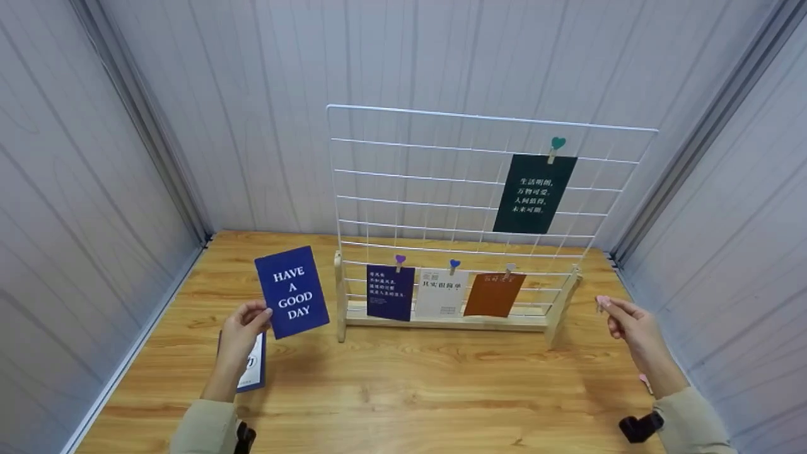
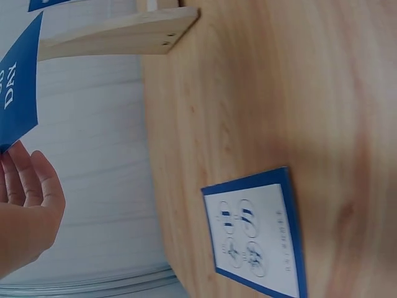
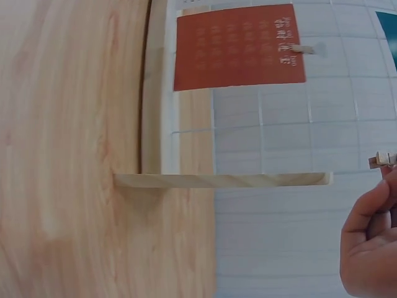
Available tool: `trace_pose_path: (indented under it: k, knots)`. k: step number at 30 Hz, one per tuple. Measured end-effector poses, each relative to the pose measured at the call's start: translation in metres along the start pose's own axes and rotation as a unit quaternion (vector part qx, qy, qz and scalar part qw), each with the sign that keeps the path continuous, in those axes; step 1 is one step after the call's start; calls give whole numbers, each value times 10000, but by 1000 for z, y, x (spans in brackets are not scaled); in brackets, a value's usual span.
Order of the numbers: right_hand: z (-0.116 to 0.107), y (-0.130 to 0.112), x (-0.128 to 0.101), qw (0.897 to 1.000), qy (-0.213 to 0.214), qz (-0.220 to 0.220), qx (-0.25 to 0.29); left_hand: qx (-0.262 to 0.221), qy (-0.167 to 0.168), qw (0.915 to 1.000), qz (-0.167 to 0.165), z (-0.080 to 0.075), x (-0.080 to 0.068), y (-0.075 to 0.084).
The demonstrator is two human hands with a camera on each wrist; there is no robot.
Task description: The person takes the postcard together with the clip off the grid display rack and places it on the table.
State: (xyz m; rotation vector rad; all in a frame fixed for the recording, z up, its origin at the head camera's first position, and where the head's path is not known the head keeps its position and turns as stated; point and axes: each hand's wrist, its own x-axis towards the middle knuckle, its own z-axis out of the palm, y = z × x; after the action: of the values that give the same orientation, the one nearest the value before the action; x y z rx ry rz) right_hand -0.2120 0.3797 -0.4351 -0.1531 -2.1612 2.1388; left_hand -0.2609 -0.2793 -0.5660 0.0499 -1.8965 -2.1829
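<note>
The left hand [image 1: 243, 328] pinches a blue card [image 1: 292, 292] by its bottom corner and holds it up, so the words "HAVE A GOOD DAY" face out. Just under this hand, another card [image 1: 255, 369] lies flat on the wooden surface [image 1: 403, 384], close enough to grab. The right hand [image 1: 630, 325] pinches a tiny clip [image 3: 382, 160] between its fingertips, lifted off the surface. Between the two hands stands a white wire rack [image 1: 479, 202] on a wooden base. Four cards already hang there from little clips: a purple one [image 1: 390, 291], a white one [image 1: 441, 292], an orange one [image 1: 493, 294] and a dark green one [image 1: 534, 193] higher up.
</note>
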Motion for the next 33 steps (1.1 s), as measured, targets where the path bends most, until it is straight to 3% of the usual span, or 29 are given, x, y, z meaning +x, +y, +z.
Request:
trace_pose_path:
  k: [4, 7, 10, 12, 17, 19, 23, 25, 27, 33]
  knots:
    - [-3, 13, 0, 9994, 144, 280, -136, 654, 96, 9973, -326, 25, -31, 44]
    - [-4, 20, -1, 9981, 232, 525, -241, 1162, 248, 9909, -634, 33, -41, 57]
    - [-6, 28, -1, 9971, 312, 632, -272, 1404, 330, 9867, -749, 31, -42, 48]
    - [-9, 35, -1, 9972, 338, 588, -303, 995, 103, 9934, -555, 18, -36, 23]
    - [-25, 61, 2, 9990, 122, 335, -288, 800, -88, 9957, -448, 9, -39, 1]
    - [-30, 67, 2, 9984, 144, 355, -412, 1295, 101, 9890, -713, 18, -47, 14]
    - [-38, 77, 3, 9950, 327, 676, -653, 1469, 114, 9836, -1043, 19, -50, 11]
    - [-50, 94, 9, 9971, 255, 610, -379, 1629, 146, 9785, -1254, 22, -52, 15]
    - [-58, 101, 10, 9967, 124, 643, -470, 1666, 138, 9759, -1402, 22, -52, 13]
    - [-51, 85, -6, 9887, 491, 1088, -902, 1675, 35, 9708, -1719, 20, -54, 11]
